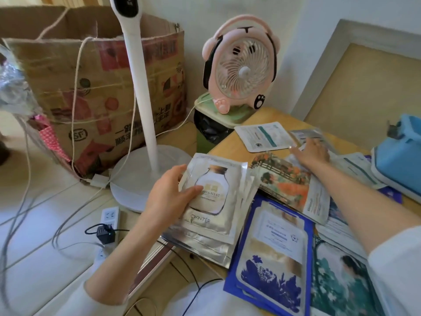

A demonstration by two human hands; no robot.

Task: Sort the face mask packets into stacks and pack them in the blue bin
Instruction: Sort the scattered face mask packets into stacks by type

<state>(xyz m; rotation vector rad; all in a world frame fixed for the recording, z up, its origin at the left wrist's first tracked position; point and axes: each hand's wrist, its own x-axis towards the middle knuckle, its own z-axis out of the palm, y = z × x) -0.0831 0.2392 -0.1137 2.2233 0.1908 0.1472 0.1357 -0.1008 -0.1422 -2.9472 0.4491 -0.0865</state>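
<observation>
- Gripped by the left hand (168,197) at frame centre, thumb across the front and fingers curled behind: a fanned stack of silver packets (214,201), long axis running top to bottom of the frame, leaning slightly right.
- Stretched toward the upper right, palm down, fingers straight and lightly spread: the right hand (312,151), resting on loose packets on the table (268,117).
- Just beyond those fingertips, toward the top of the frame: a grey packet (307,134), partly covered; long axis hard to tell.
- Just left of that hand, flat and uncovered: a white packet (264,136) with teal print, long axis roughly left to right.
- At the right edge, near the right hand and well apart from the left: the blue bin (401,160), interior hidden.
- Probably still sorting rather than packing: likely a drag or pinch of the grey packet by the nearer right hand, with the left occupied.
- Overlapping at lower right, unsorted: a blue-bordered packet (273,254) among others.
</observation>
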